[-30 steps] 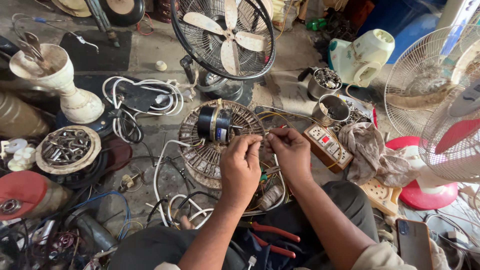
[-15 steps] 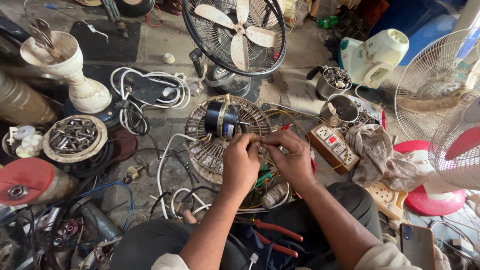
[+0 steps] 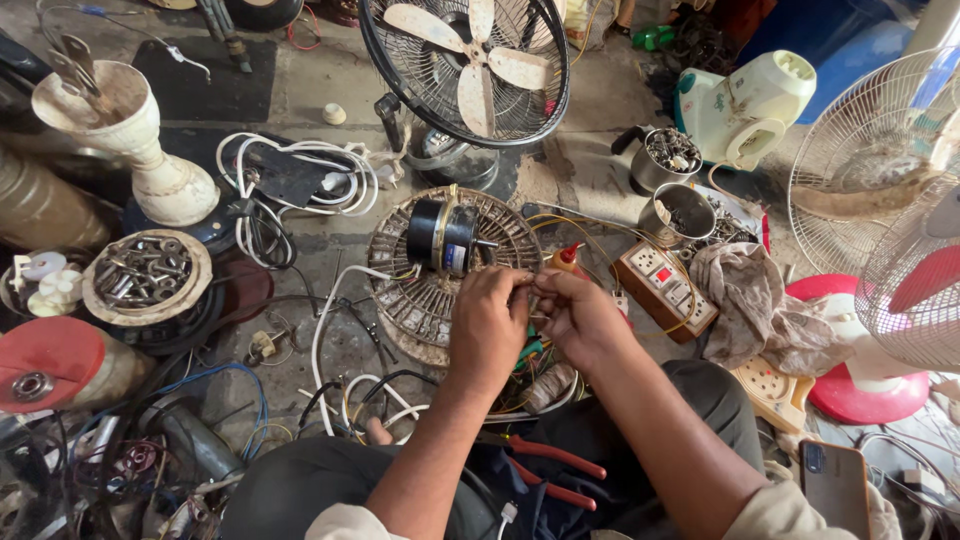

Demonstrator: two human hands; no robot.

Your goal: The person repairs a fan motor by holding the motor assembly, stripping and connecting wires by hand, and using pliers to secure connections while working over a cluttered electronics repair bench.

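My left hand (image 3: 488, 318) and my right hand (image 3: 578, 318) meet fingertip to fingertip over a rusty round fan grille (image 3: 400, 290) lying flat on the floor. Both pinch thin wires (image 3: 527, 296) that run from a black fan motor (image 3: 441, 237) mounted on the grille. The motor's shaft points right, toward my hands. Coloured wire ends (image 3: 530, 352) hang just below my fingers. Red-handled pliers (image 3: 545, 470) lie on my lap.
A standing fan (image 3: 465, 65) is behind the motor. A socket board (image 3: 665, 288), a rag (image 3: 750, 300), two metal cups of parts (image 3: 668, 155), white cable coils (image 3: 300, 185), a bowl of bolts (image 3: 145, 275), a phone (image 3: 835, 488) and more fans (image 3: 880, 190) crowd the floor.
The view has drifted slightly, and my hands stay together on the wires with small finger movements.
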